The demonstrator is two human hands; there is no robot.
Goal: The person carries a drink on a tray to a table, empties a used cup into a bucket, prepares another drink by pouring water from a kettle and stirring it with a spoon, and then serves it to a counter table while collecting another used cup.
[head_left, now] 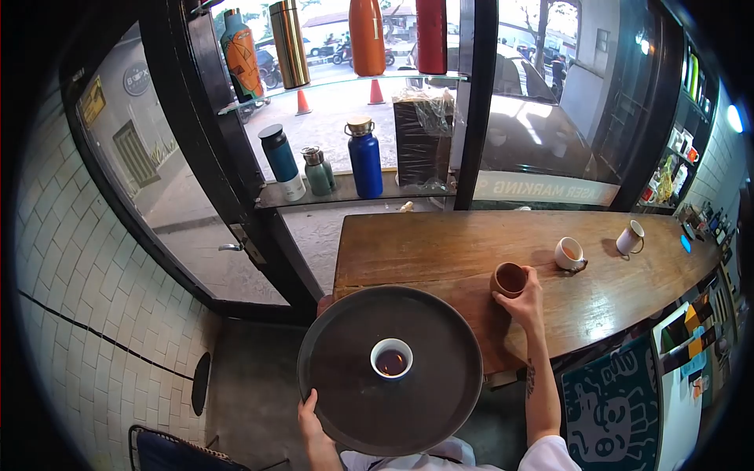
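Note:
A round dark serving tray is held level by my left hand, its thumb over the rim and the other fingers hidden beneath. Near the tray's middle stands a small white cup with dark liquid in it. My right hand is wrapped round a brown cup at the near edge of the wooden counter. Farther right on the counter are a white cup with a brownish inside and a white mug.
Glass shelves by the window hold several bottles, among them a blue bottle and an orange bottle. A glass door with a handle is at the left. A dark chair stands low left, beside the white tiled wall.

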